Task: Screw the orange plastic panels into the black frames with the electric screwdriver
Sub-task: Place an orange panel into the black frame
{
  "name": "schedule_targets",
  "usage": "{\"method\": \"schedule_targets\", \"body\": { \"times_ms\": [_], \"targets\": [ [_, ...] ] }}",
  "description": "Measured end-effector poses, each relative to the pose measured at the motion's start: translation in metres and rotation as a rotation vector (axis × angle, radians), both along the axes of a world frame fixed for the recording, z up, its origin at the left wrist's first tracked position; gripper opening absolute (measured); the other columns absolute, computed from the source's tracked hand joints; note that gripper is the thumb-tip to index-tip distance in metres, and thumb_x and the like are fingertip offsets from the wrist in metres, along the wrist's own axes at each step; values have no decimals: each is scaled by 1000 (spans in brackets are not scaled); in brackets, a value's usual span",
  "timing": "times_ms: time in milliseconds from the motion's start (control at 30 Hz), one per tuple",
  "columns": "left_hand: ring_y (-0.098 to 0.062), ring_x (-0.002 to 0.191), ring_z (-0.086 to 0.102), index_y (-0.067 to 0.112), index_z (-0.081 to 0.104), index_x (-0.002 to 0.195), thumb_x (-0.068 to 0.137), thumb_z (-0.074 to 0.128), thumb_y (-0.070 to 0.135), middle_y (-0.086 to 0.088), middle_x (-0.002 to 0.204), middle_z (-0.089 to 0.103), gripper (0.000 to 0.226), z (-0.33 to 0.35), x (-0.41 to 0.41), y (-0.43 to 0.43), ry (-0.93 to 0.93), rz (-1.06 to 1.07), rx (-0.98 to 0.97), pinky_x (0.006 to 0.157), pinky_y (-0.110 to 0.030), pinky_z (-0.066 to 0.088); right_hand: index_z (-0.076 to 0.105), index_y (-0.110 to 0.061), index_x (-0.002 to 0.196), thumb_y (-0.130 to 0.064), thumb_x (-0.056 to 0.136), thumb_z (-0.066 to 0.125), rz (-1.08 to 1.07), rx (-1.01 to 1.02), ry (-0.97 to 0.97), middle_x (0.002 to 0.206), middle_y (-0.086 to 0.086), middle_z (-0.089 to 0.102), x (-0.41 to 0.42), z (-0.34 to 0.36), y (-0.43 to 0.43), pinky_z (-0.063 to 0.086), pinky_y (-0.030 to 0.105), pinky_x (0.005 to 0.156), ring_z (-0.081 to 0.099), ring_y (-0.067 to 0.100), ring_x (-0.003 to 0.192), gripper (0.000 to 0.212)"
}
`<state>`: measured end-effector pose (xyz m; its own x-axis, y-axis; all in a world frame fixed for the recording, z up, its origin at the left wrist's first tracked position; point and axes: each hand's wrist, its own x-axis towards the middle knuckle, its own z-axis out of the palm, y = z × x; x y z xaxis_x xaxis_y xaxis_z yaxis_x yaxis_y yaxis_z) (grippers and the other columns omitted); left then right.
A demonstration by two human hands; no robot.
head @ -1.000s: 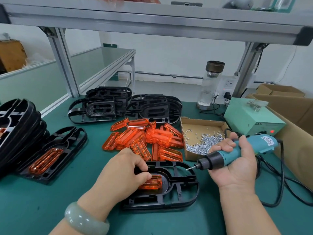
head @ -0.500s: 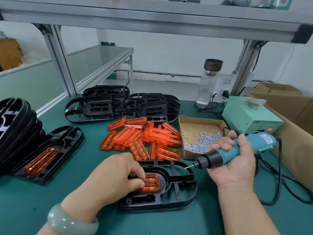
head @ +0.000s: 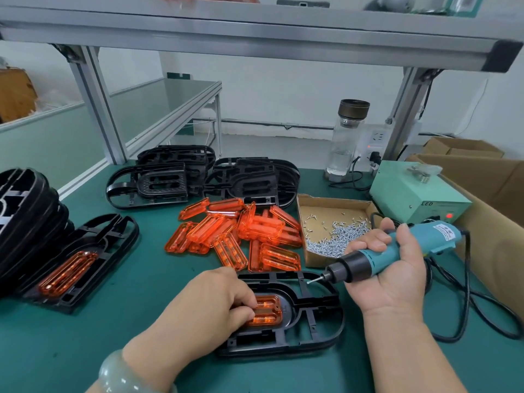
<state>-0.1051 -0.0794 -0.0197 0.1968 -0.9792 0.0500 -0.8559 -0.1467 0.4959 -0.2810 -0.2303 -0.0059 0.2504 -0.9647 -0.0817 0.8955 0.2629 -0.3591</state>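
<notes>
Now the fingers point(head: 244, 301) of the left hand point(head: 204, 304) are curled down and press on an orange panel point(head: 268, 311). This panel sits in the oval recess of a black frame point(head: 317, 331), and the hand covers its left part. The frame lies flat on the green bench point(head: 85, 341), directly in front of the person. A pale bracelet point(head: 119, 375) is on the left wrist.

The right hand point(head: 388, 279) is closed around the body of the electric screwdriver point(head: 368, 258), with the palm turned up and the tool tilted down to the left. The bit point(head: 319, 279) carries a small screw at its tip and is over the upper right part of the frame. I cannot tell whether it touches. A black cable point(head: 465, 293) runs from the back of the tool along the right side of the bench.

Behind the frame lies a loose pile of orange panels point(head: 241, 231). Just to the right of it, an open cardboard tray point(head: 301, 222) holds many small silver screws point(head: 331, 241). A pale green power box point(head: 414, 194) with a red light stands behind the right hand.

Further back are two low stacks of black frames point(head: 158, 180). At the left, a finished frame point(head: 113, 239) with its orange panel inside lies beside a tall leaning stack point(head: 28, 217). A glass bottle point(head: 346, 140) with a dark cap stands at the back edge.
</notes>
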Motion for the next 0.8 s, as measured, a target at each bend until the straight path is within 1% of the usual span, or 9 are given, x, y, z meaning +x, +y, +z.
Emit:
{"method": "schedule_targets", "body": {
  "times_ms": [100, 200, 233, 300, 367, 467, 600, 667, 800],
  "targets": [
    [2, 80, 54, 45, 65, 73, 81, 67, 38, 15, 78, 57, 10, 5, 2, -3, 50, 29, -92, 68, -12, 41, 57, -21, 87, -30, 77, 60, -3, 7, -11, 58, -12, 46, -1, 0, -2, 45, 16, 50, 45, 1, 43, 14],
    [2, 81, 53, 37, 67, 84, 84, 61, 36, 15, 75, 59, 6, 19, -4, -20, 49, 35, -248, 69, -17, 43, 57, -21, 86, -30, 76, 61, -1, 12, -18, 57, -12, 46, -2, 0, -4, 45, 16, 50, 45, 1, 43, 14],
    [3, 80, 53, 33, 69, 84, 85, 59, 34, 18, 77, 60, 10, 25, -8, -29, 35, 13, -276, 70, -16, 43, 57, -21, 86, -30, 76, 61, 1, 11, -15, 57, -12, 46, -2, 0, -4, 45, 16, 50, 45, 1, 43, 14],
    [6, 80, 54, 31, 71, 99, 89, 58, 28, 23, 86, 61, 17, 34, -17, -50, -1, -42, -283, 74, -9, 40, 57, -21, 86, -30, 76, 61, 7, 7, -8, 57, -12, 46, -3, 0, -5, 44, 16, 50, 44, 1, 43, 14],
    [0, 93, 58, 28, 65, 117, 92, 53, 23, 16, 103, 66, 28, 38, -25, -77, -31, -92, -247, 81, -12, 41, 56, -21, 86, -30, 76, 60, 14, 6, 2, 57, -12, 45, -4, 0, -6, 44, 15, 49, 44, 1, 43, 14],
    [-17, 118, 53, 27, 53, 131, 96, 46, 22, 2, 127, 61, 36, 39, -37, -119, -104, -131, -105, 100, -27, 40, 56, -21, 85, -30, 77, 60, 27, 16, 8, 57, -12, 45, -5, 1, -8, 43, 16, 48, 43, 2, 42, 14],
    [-29, 141, 16, 32, 47, 133, 97, 39, 30, -3, 140, 48, 37, 31, -53, -164, -275, -85, 203, 113, -49, 10, 55, -21, 85, -30, 76, 60, 27, 28, 8, 57, -11, 45, -5, 1, -10, 43, 15, 48, 43, 2, 42, 14],
    [-32, 142, 8, 30, 50, 131, 95, 42, 26, -4, 140, 45, 37, 24, -59, -174, -311, -29, 318, 112, -55, 0, 56, -21, 85, -30, 76, 60, 28, 35, 6, 56, -11, 46, -5, 1, -11, 43, 15, 48, 44, 2, 42, 14],
    [-34, 127, 27, 27, 64, 110, 88, 52, 22, -5, 119, 57, 26, 18, -63, -181, -384, 56, 277, 110, -57, 4, 55, -20, 85, -30, 75, 61, 27, 49, 6, 56, -11, 45, -4, 1, -11, 43, 15, 47, 44, 2, 41, 15]
  ]
}}
